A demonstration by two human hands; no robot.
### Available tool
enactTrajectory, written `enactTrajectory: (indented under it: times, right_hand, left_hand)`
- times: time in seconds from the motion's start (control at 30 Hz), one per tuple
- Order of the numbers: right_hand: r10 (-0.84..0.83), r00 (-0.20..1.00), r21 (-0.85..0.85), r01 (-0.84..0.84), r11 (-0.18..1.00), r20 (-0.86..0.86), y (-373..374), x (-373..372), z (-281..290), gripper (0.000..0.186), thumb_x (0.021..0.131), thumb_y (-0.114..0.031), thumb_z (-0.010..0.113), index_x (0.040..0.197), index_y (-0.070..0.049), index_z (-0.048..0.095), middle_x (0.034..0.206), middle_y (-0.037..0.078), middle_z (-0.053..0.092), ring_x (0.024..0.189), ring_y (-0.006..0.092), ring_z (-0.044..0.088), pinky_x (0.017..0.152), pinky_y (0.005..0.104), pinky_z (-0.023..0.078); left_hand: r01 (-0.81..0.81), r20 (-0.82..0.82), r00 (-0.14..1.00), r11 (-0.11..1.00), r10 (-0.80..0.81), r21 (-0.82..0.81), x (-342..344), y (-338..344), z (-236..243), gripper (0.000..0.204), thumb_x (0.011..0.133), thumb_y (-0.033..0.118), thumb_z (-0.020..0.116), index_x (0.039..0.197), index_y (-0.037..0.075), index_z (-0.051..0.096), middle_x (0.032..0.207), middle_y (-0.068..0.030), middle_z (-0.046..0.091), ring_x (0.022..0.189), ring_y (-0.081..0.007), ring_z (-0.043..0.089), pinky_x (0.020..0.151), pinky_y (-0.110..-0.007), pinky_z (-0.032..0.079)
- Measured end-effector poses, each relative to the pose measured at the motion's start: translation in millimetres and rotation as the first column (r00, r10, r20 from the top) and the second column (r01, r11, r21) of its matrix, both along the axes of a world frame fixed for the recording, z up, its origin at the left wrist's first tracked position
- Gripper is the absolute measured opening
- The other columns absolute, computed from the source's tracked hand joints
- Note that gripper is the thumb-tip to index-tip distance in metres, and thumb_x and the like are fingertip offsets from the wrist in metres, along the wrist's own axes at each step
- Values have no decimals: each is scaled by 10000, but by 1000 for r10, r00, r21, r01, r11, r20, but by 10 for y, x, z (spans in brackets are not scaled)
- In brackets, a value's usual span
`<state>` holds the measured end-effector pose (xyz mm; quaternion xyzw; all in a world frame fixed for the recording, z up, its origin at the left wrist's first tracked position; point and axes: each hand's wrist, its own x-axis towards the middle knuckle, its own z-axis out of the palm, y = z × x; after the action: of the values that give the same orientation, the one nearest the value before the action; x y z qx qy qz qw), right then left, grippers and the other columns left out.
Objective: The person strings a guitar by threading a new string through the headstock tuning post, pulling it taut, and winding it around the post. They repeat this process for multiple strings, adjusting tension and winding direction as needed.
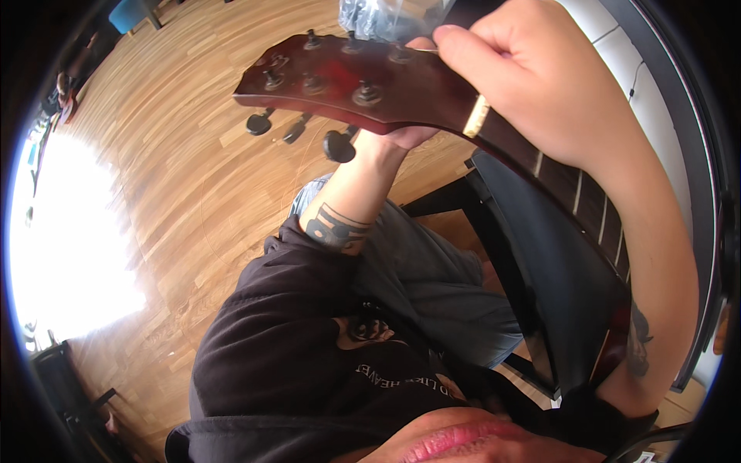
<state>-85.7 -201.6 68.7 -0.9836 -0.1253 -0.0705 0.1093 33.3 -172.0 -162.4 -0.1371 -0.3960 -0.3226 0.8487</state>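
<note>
A guitar (440, 92) with a dark red headstock slants across the view, its neck running down to the right. Several metal posts stand on the headstock, and black tuning pegs (338, 145) stick out along its near edge. I can make out no strings over the pale nut (477, 116) or the frets. My left hand (413, 137) holds the guitar from underneath where headstock and neck meet; its fingers are mostly hidden. Reaching over the far edge, my right hand (525, 69) is closed, thumb and a finger near the headstock's far side. Whatever they pinch is hidden.
Wooden floor (193, 162) spreads out on the left, with bright glare on it. A clear plastic bag (386, 19) lies beyond the headstock. Under the neck is a dark panel (532, 255) with a black frame. A blue seat (133, 14) stands far left.
</note>
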Motion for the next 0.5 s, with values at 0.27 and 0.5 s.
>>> enactTrajectory:
  times: [0.27,0.5]
  right_hand:
    - [-61,989,13,63,998,-138,-23,54,100,446,917,-165,572,543,77,548,432,208,423,347,314,382,412,407,347]
    - [24,999,-1,-24,1000,-42,-54,-1,58,455,919,-171,575,540,80,565,422,204,449,336,302,395,404,408,358]
  left_hand:
    - [4,7,1000,1000,-4,3,82,-29,-45,369,1006,419,594,1212,113,605,1210,-102,655,1091,-261,670,898,-386,603]
    - [-22,-119,992,985,43,169,57,85,-83,391,1020,414,577,1247,97,595,1239,-122,645,1102,-272,659,914,-392,595]
